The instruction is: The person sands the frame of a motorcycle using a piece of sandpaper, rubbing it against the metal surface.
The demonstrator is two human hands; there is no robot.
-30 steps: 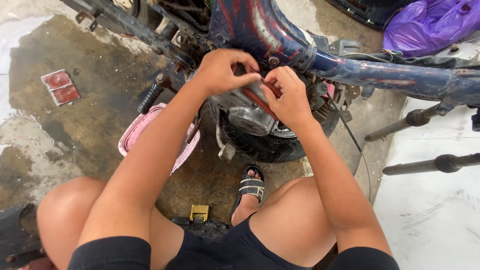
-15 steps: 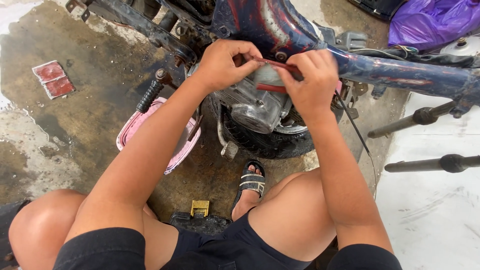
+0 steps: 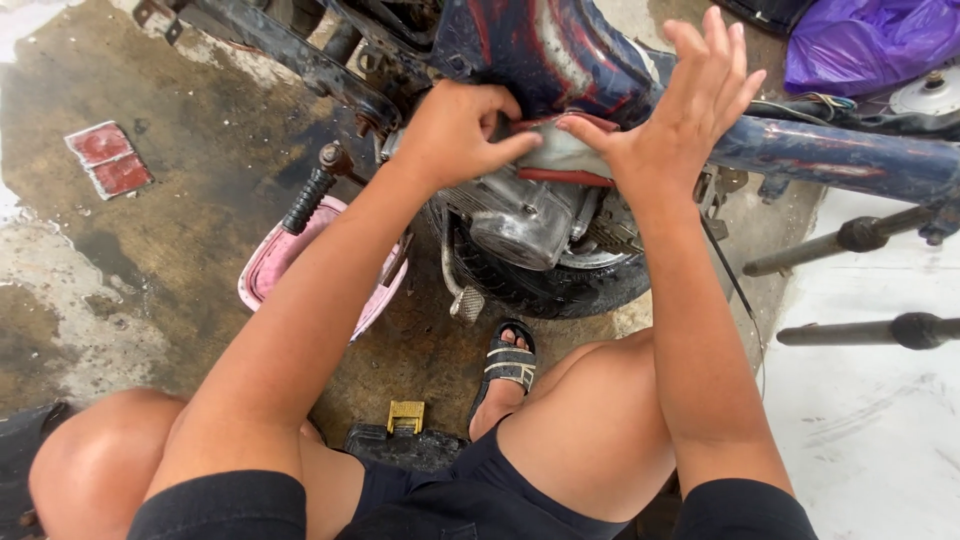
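Observation:
A dark blue and red motorcycle frame (image 3: 830, 160) lies across the top of the head view, with its grey engine (image 3: 520, 220) below it. My left hand (image 3: 455, 130) is curled on a red-edged grey part (image 3: 560, 160) just above the engine. My right hand (image 3: 680, 110) has its fingers spread upward, and its thumb presses on the right end of that same part. Both my bare knees show at the bottom of the view.
A pink plastic tray (image 3: 280, 260) lies on the wet, oily concrete left of the engine. A black tyre (image 3: 560, 290) sits under the engine by my sandalled foot (image 3: 505, 365). A purple bag (image 3: 870, 45) is top right. Two black foot pegs (image 3: 850, 235) stick out at right.
Both hands have risen with the red-edged part toward the frame. My right hand has gone from a closed pinch to spread fingers, with only the thumb on the part.

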